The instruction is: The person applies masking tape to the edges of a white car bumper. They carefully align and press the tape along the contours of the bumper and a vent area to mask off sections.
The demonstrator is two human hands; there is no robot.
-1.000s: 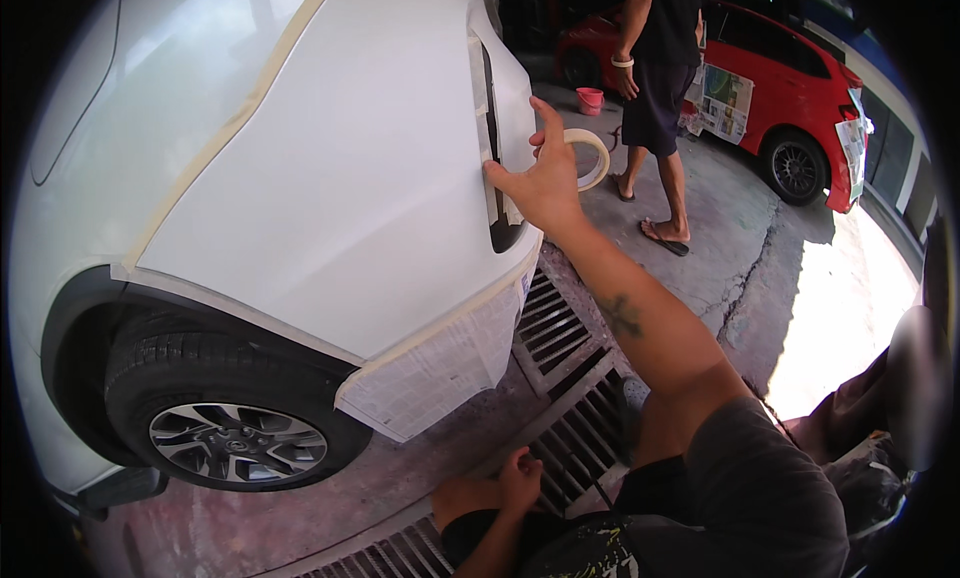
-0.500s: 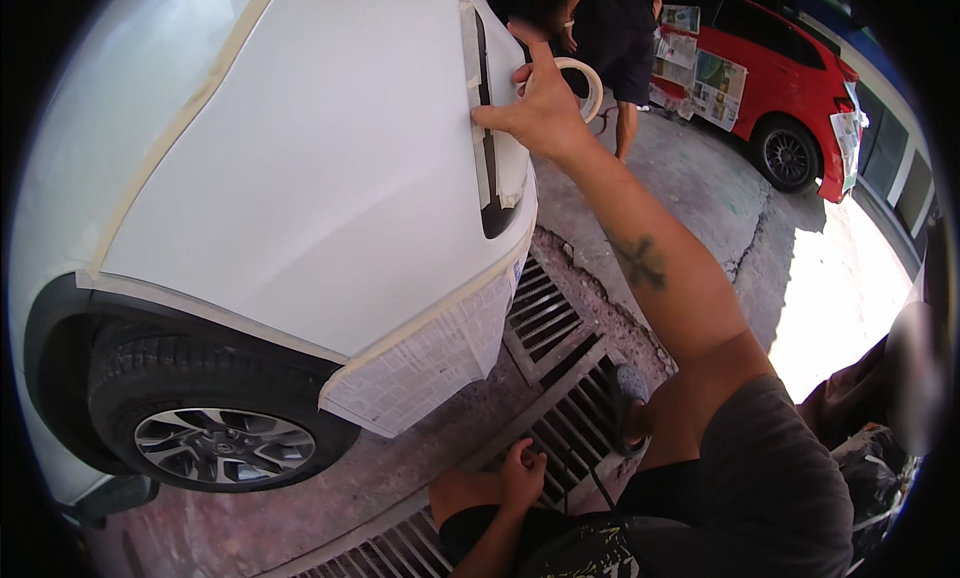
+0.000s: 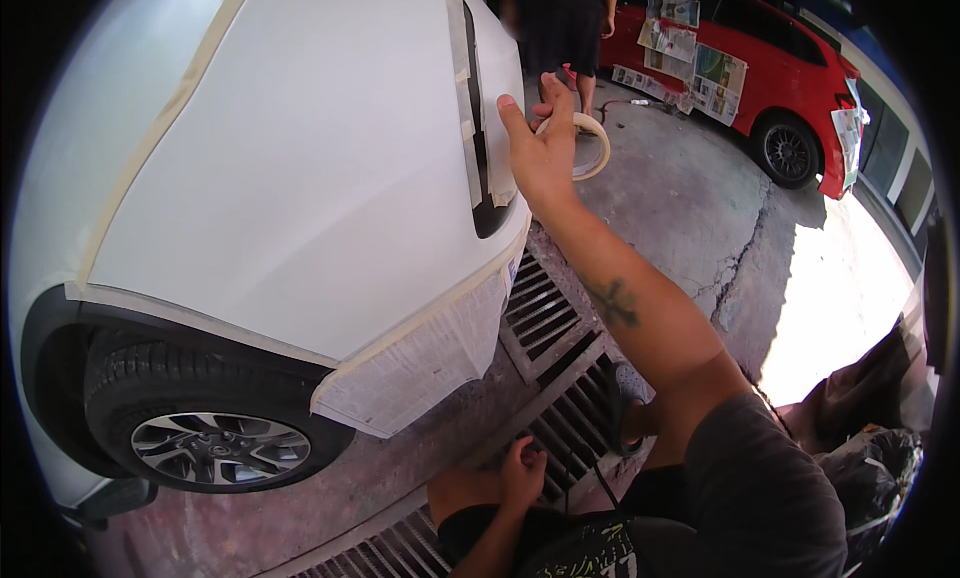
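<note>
We see the glossy white car body panel (image 3: 300, 178), smooth and curved, edged with beige masking tape strips (image 3: 462, 98) and matte printed paper (image 3: 420, 363). Our left hand (image 3: 520, 473) rests loosely curled on our knee, holding nothing. Our right hand (image 3: 545, 143) presses a fingertip to the taped seam, the grip hooked through a cream ring-shaped roll of masking tape (image 3: 585, 143). Uneven pressure could, we judge, wrinkle or lift the thin tape.

right hand (image 3: 545, 153): holds tape roll (image 3: 585, 143), fingers on white car (image 3: 300, 178) | left hand (image 3: 522, 473): on knee
</note>
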